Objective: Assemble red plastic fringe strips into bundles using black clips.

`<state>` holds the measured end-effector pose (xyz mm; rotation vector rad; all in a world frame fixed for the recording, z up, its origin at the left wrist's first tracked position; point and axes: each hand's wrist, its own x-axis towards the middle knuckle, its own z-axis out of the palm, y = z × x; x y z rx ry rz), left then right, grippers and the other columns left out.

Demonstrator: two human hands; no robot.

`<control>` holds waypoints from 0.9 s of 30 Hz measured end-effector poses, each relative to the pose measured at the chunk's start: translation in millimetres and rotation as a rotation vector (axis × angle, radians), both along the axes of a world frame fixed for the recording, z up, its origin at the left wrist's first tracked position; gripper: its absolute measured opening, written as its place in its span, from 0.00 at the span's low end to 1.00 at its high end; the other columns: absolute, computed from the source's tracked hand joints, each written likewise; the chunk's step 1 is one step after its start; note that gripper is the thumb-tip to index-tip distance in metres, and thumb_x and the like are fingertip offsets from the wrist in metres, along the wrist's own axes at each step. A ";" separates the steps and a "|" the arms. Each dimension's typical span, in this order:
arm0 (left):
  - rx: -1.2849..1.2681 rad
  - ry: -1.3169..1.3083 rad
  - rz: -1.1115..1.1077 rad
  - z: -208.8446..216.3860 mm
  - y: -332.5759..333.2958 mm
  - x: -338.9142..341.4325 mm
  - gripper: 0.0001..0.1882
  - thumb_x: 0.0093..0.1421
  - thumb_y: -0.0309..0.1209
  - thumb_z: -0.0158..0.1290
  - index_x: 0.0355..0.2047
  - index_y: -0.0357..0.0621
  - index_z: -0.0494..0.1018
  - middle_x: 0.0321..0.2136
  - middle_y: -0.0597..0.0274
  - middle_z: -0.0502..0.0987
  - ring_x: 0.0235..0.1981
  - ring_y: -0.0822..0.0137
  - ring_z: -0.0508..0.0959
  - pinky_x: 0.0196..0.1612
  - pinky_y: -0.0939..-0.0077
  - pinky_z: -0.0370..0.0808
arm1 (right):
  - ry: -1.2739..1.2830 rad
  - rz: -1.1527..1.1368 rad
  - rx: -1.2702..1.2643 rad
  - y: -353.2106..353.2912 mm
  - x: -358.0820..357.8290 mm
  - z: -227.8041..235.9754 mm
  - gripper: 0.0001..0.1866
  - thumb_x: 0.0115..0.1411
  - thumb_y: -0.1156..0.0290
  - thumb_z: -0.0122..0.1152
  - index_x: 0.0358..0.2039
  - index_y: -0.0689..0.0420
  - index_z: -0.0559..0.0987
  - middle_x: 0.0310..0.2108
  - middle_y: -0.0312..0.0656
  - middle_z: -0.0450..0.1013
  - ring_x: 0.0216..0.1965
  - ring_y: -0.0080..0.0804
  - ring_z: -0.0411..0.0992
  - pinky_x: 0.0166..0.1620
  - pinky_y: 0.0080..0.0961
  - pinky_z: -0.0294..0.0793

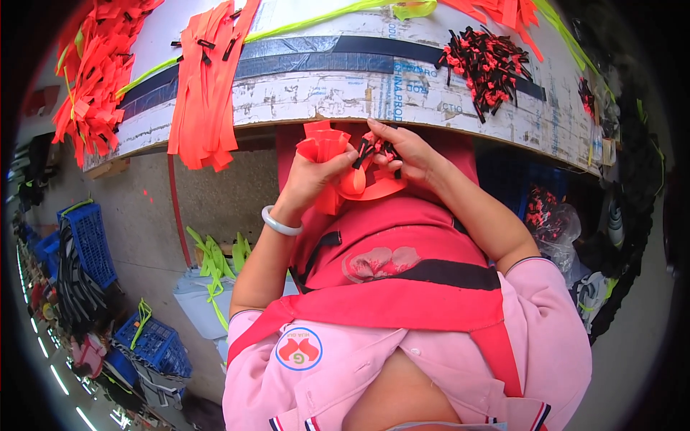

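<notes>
My left hand (316, 176), with a pale bangle on its wrist, is closed round a bunch of bright orange-red fabric strips (323, 144). One strip (374, 189) loops from it across the red apron on my lap. Close beside it, my right hand (406, 152) has bent fingers round several small black-and-red pieces (368, 149), whose exact kind I cannot make out. The two hands nearly meet at the table's near edge. Ahead on the right lies a heap of similar black-and-red pieces (489, 72).
The cardboard-covered table (309, 97) curves ahead. Long orange-red strips (205, 93) hang over its edge, with a larger pile (90, 79) further left. Blue crates (154, 348) stand on the floor at left. A plastic bag (557, 233) is at my right.
</notes>
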<state>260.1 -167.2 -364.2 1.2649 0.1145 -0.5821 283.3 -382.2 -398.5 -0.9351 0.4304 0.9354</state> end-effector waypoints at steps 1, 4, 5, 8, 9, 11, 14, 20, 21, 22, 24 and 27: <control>0.001 -0.001 -0.001 -0.1 -0.2 -0.3 0.04 0.58 0.25 0.57 0.32 0.38 0.75 0.24 0.73 0.73 0.25 0.81 0.70 0.28 0.85 0.66 | -0.001 -0.001 0.001 0.6 -1.4 1.4 0.21 0.65 0.51 0.52 0.36 0.59 0.76 0.21 0.36 0.69 0.16 0.14 0.60 0.14 0.10 0.53; -0.006 -0.031 -0.005 -0.1 -1.0 -1.3 0.03 0.58 0.25 0.57 0.31 0.38 0.76 0.23 0.72 0.74 0.24 0.81 0.71 0.28 0.85 0.67 | 0.002 -0.071 0.083 3.7 -4.8 7.6 0.20 0.65 0.53 0.53 0.39 0.59 0.76 0.20 0.34 0.69 0.15 0.13 0.58 0.15 0.10 0.53; 0.004 -0.030 0.000 -0.1 -1.5 -1.8 0.03 0.58 0.25 0.58 0.31 0.38 0.76 0.23 0.72 0.74 0.24 0.81 0.71 0.28 0.85 0.67 | -0.018 -0.075 0.107 4.7 -4.5 12.4 0.19 0.66 0.54 0.53 0.40 0.60 0.76 0.22 0.34 0.69 0.17 0.12 0.59 0.15 0.08 0.53; 0.011 -0.035 0.003 -0.6 -2.2 -2.3 0.03 0.58 0.25 0.58 0.31 0.38 0.76 0.23 0.72 0.74 0.25 0.81 0.71 0.28 0.85 0.68 | -0.069 -0.046 0.164 1.4 -2.7 11.9 0.18 0.66 0.57 0.53 0.42 0.60 0.76 0.24 0.33 0.69 0.19 0.10 0.60 0.15 0.07 0.54; 0.008 -0.041 0.003 -0.7 -2.5 -2.4 0.03 0.58 0.25 0.58 0.31 0.38 0.76 0.23 0.72 0.74 0.25 0.81 0.71 0.28 0.84 0.68 | -0.102 -0.009 0.197 0.1 -2.3 11.0 0.17 0.65 0.59 0.54 0.44 0.61 0.75 0.26 0.33 0.69 0.19 0.09 0.60 0.16 0.06 0.54; 0.025 -0.051 0.009 -1.3 -4.6 -2.7 0.03 0.57 0.25 0.58 0.31 0.38 0.76 0.23 0.72 0.74 0.25 0.81 0.71 0.28 0.84 0.68 | -0.101 -0.076 0.167 6.5 -2.5 10.7 0.17 0.65 0.60 0.55 0.44 0.61 0.75 0.28 0.33 0.70 0.20 0.09 0.60 0.16 0.06 0.54; 0.038 -0.051 0.018 -0.5 -7.0 -3.4 0.03 0.57 0.24 0.58 0.31 0.38 0.76 0.23 0.72 0.74 0.25 0.81 0.71 0.28 0.84 0.68 | -0.104 -0.152 0.182 8.4 -3.0 10.9 0.16 0.64 0.62 0.57 0.45 0.61 0.74 0.32 0.34 0.71 0.22 0.09 0.62 0.16 0.06 0.55; -0.008 0.007 -0.038 -1.4 -3.5 -3.9 0.05 0.57 0.26 0.59 0.34 0.40 0.75 0.27 0.71 0.75 0.28 0.80 0.73 0.32 0.84 0.69 | -0.089 -0.149 0.195 8.1 -4.6 15.2 0.16 0.64 0.62 0.58 0.45 0.60 0.74 0.33 0.35 0.73 0.21 0.09 0.63 0.16 0.06 0.55; -0.035 0.025 -0.052 -1.6 -3.6 -3.8 0.06 0.57 0.26 0.59 0.35 0.40 0.75 0.27 0.70 0.76 0.29 0.79 0.73 0.32 0.84 0.69 | -0.090 -0.134 0.197 8.2 -4.7 15.2 0.16 0.64 0.62 0.58 0.45 0.59 0.74 0.33 0.34 0.73 0.20 0.09 0.63 0.16 0.06 0.55; -0.035 0.025 -0.049 -1.2 -2.6 -3.2 0.06 0.57 0.26 0.59 0.35 0.40 0.75 0.27 0.70 0.76 0.29 0.79 0.73 0.32 0.84 0.69 | -0.090 -0.131 0.197 8.3 -4.9 16.0 0.16 0.64 0.62 0.58 0.45 0.59 0.74 0.33 0.34 0.73 0.20 0.09 0.63 0.16 0.06 0.55; -0.173 0.093 -0.074 1.2 -0.4 -0.6 0.10 0.56 0.25 0.61 0.36 0.38 0.74 0.27 0.66 0.77 0.26 0.77 0.75 0.31 0.82 0.72 | -0.203 -0.079 0.058 7.7 -5.1 20.8 0.17 0.65 0.60 0.56 0.47 0.59 0.74 0.31 0.33 0.73 0.18 0.08 0.61 0.16 0.06 0.54; -0.299 0.107 -0.048 4.1 0.7 -0.3 0.13 0.55 0.25 0.61 0.40 0.37 0.72 0.31 0.61 0.79 0.27 0.73 0.77 0.33 0.80 0.74 | -0.274 -0.026 0.024 5.4 -2.8 36.6 0.18 0.66 0.60 0.54 0.49 0.59 0.74 0.32 0.33 0.73 0.17 0.07 0.60 0.16 0.05 0.54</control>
